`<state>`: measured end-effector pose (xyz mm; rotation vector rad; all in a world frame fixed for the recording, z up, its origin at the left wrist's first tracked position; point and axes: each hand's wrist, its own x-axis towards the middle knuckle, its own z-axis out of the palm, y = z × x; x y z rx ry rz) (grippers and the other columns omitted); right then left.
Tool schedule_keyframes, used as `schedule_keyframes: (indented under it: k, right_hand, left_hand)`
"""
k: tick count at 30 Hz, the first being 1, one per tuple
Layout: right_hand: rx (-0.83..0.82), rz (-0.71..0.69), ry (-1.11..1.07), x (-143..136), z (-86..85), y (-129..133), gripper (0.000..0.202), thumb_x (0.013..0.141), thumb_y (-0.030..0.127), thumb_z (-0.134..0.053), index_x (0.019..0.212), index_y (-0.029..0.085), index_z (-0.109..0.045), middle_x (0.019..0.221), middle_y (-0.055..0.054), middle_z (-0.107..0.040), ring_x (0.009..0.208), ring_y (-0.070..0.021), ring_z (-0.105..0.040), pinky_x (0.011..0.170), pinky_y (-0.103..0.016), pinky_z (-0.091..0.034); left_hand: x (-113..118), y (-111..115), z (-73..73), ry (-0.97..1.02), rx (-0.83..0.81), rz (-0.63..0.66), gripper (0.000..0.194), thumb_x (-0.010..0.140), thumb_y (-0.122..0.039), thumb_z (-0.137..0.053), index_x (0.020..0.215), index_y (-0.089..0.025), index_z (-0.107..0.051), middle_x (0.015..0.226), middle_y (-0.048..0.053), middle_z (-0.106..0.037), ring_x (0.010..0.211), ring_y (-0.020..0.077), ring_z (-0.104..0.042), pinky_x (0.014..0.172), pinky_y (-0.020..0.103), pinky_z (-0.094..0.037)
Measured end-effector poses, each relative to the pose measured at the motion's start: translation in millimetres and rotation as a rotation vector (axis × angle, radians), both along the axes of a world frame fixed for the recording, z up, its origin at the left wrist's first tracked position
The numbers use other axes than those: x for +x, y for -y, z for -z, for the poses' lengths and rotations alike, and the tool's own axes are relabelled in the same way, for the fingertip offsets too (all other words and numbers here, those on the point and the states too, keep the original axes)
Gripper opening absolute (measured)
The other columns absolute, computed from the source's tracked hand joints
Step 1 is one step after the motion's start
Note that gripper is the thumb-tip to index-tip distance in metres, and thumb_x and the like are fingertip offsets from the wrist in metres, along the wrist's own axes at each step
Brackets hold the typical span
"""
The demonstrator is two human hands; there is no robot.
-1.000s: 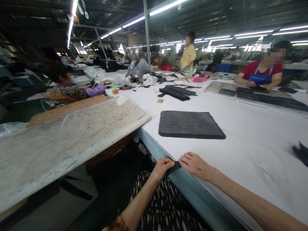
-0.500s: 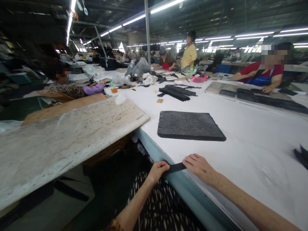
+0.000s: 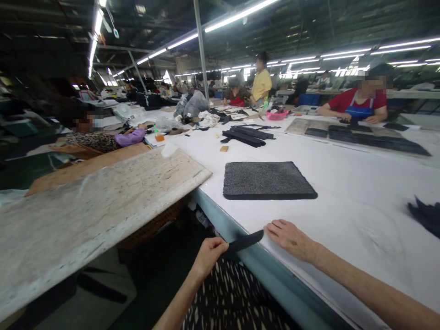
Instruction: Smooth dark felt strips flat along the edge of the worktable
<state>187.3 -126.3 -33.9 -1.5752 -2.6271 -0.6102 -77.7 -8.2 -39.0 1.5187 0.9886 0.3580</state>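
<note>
A black strip (image 3: 244,242) lies across the near edge of the white table (image 3: 343,192). My left hand (image 3: 210,255) pinches its left end, just off the table edge. At the strip's rounded right end, my right hand (image 3: 288,238) lies on the table with its fingers close together; whether it grips anything is hidden. Beyond the hands rests a flat stack of dark grey pieces (image 3: 268,180).
At the left, a worn pale board (image 3: 103,197) reaches the table corner. Black strips (image 3: 245,136), a small tan block (image 3: 224,148) and a pink basket (image 3: 277,114) are farther back. Dark pieces (image 3: 426,215) lie at the right. Several people work around.
My left hand has moved left and slightly down with the strip, and more of the strip shows between the hands. The strip's right end has come out from under my right hand.
</note>
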Motion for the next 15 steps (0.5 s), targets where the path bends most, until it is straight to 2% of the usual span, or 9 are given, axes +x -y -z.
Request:
schedule_keyframes:
  k: [3, 6, 8, 10, 12, 15]
  right_hand:
    - [-0.010, 0.158, -0.102, 16.2, -5.1, 9.2, 0.025, 0.081, -0.001, -0.041, 0.088, 0.013, -0.061, 0.087, -0.007, -0.059, 0.076, -0.0199, -0.052, 0.067, -0.033, -0.044]
    - [0.008, 0.341, -0.426, 14.1, -22.6, 13.4, 0.032, 0.085, 0.000, -0.034, 0.091, 0.016, -0.061, 0.090, -0.006, -0.061, 0.082, -0.0179, -0.055, 0.074, -0.031, -0.046]
    - [-0.034, 0.340, -0.674, -3.5, -38.7, 12.9, 0.033, 0.089, 0.004, -0.033, 0.103, 0.018, -0.060, 0.100, -0.005, -0.062, 0.089, -0.0147, -0.056, 0.080, -0.028, -0.045]
    - [-0.141, 0.265, -0.817, -29.9, -50.5, 8.9, 0.023, 0.092, 0.015, -0.041, 0.105, 0.020, -0.059, 0.103, -0.003, -0.062, 0.092, -0.0128, -0.056, 0.083, -0.024, -0.043]
    - [-0.227, 0.226, -0.812, -54.0, -50.7, 0.4, 0.012, 0.090, 0.028, -0.053, 0.095, 0.021, -0.062, 0.096, 0.000, -0.063, 0.090, -0.0134, -0.057, 0.083, -0.023, -0.042]
    - [-0.312, 0.250, -0.762, -65.2, -31.1, -13.6, 0.015, 0.091, 0.032, -0.052, 0.088, 0.022, -0.062, 0.089, 0.004, -0.065, 0.085, -0.0105, -0.058, 0.075, -0.018, -0.040]
  left_hand:
    - [1.2, 2.6, -3.4, -0.002, 0.046, 0.001, 0.031, 0.063, -0.045, -0.057, 0.056, -0.015, -0.062, 0.054, 0.000, -0.049, 0.056, 0.0135, -0.040, 0.054, 0.025, -0.029]
    - [6.9, 8.1, -10.6, -0.016, 0.070, 0.034, 0.036, 0.065, -0.050, -0.057, 0.057, -0.015, -0.064, 0.055, 0.000, -0.050, 0.057, 0.0146, -0.042, 0.054, 0.025, -0.031]
    - [14.6, 12.6, -16.5, -0.032, 0.096, 0.068, 0.039, 0.065, -0.054, -0.057, 0.057, -0.016, -0.064, 0.052, 0.000, -0.048, 0.055, 0.0144, -0.040, 0.053, 0.025, -0.030]
    - [23.4, 15.9, -19.9, -0.029, 0.130, 0.112, 0.043, 0.064, -0.059, -0.059, 0.055, -0.017, -0.063, 0.051, -0.001, -0.049, 0.054, 0.0147, -0.041, 0.052, 0.025, -0.031]
    - [31.2, 15.2, -18.4, -0.009, 0.153, 0.142, 0.046, 0.060, -0.064, -0.060, 0.054, -0.019, -0.064, 0.053, 0.000, -0.053, 0.056, 0.0165, -0.045, 0.052, 0.026, -0.035]
    - [39.4, 4.2, -9.1, -0.052, 0.163, 0.139, 0.044, 0.050, -0.069, -0.065, 0.052, -0.025, -0.064, 0.054, 0.000, -0.059, 0.059, 0.0215, -0.053, 0.051, 0.029, -0.041]
